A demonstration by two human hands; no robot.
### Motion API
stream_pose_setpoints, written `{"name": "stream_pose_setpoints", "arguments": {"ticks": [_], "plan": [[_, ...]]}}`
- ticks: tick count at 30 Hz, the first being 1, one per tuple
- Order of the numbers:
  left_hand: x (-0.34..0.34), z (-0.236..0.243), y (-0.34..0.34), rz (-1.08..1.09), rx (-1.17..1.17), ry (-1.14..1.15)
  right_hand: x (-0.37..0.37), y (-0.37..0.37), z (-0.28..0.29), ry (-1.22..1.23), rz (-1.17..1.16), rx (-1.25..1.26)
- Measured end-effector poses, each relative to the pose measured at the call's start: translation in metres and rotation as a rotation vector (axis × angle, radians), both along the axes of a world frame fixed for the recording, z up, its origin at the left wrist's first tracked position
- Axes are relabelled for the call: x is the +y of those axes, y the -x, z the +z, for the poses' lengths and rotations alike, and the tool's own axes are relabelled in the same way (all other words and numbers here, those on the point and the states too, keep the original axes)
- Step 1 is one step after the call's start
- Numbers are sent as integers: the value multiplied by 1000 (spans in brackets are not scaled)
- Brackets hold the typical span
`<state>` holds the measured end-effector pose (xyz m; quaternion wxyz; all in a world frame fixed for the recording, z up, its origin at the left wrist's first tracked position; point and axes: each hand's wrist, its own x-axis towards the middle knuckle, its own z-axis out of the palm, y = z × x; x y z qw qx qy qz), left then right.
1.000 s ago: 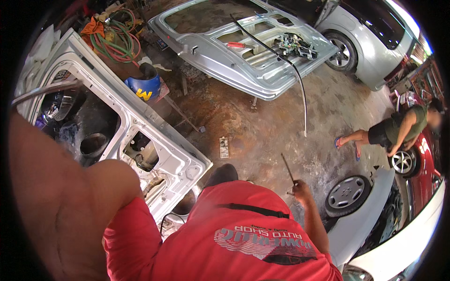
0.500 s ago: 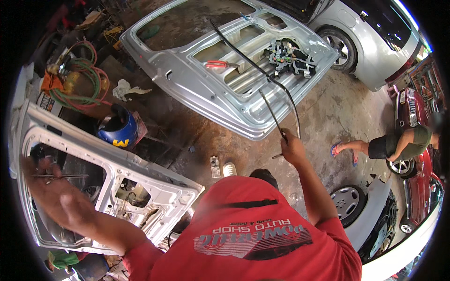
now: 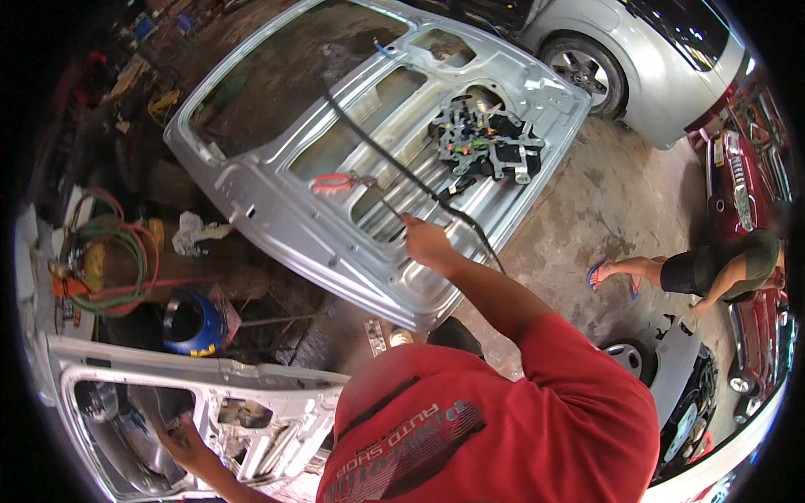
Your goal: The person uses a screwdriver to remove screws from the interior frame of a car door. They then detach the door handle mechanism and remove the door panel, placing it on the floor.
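My right hand [image 3: 426, 241] is closed on a thin dark rod [image 3: 390, 201], over the inner side of a bare silver car door [image 3: 335, 251]. The rod's far end comes close to red-handled pliers [image 3: 334, 182] lying on this door. A long black strip [image 3: 394, 159] crosses the door beside my hand. To its right sits a black-and-metal mechanism [image 3: 490, 142] with several small coloured parts. At lower left my left hand [image 3: 191, 451] hangs over the window opening of a second bare door [image 3: 285, 379], its fingers curled; what they hold is too dim to make out.
Beside the second door are a blue helmet [image 3: 194, 323] and coiled red and green hoses [image 3: 117, 251]. A silver car [image 3: 646, 75] stands at upper right. Another person [image 3: 704, 268] is at the right, near a red car [image 3: 734, 189] and a loose fender [image 3: 677, 356].
My right hand has moved left and forward with the rod, over the door. My left hand has come down and nearer my body. The whole view has turned and shifted.
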<state>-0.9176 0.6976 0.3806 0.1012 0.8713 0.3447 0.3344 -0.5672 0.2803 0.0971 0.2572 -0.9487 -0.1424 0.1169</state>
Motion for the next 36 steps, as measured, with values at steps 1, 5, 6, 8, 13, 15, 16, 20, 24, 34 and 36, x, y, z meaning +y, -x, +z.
{"name": "stream_pose_setpoints", "arguments": {"ticks": [1, 5, 6, 8, 13, 15, 16, 20, 24, 34, 36], "plan": [[-12, 13, 0, 31, 43, -27, 15, -16, -2, -13, 11, 25], [-16, 2, -14, 144, 138, 88, 14, -73, -1, 33, 25, 74], [-22, 5, -21, 186, 168, 126, 15, -88, -5, 46, 29, 42], [-31, 4, -40, 135, 156, 108, 14, -112, -27, 76, 29, -13], [-34, -5, -34, 136, 134, 238, 34, -134, -57, 147, 81, 4], [-17, -25, -4, 98, 76, 268, 47, -132, -66, 178, 90, 118], [-7, -31, 8, 42, 72, 185, 46, -132, -71, 194, 51, 196], [-44, -11, -62, 196, 212, 271, 21, -143, -77, 225, 66, 45], [-20, -33, -40, 232, 274, 226, 41, -134, -87, 315, 155, -5], [100, -126, -79, 112, 371, 411, 35, -114, -69, 328, 88, -76], [139, -166, -87, -2, 384, 479, 36, -102, -60, 353, 28, -106]]}}
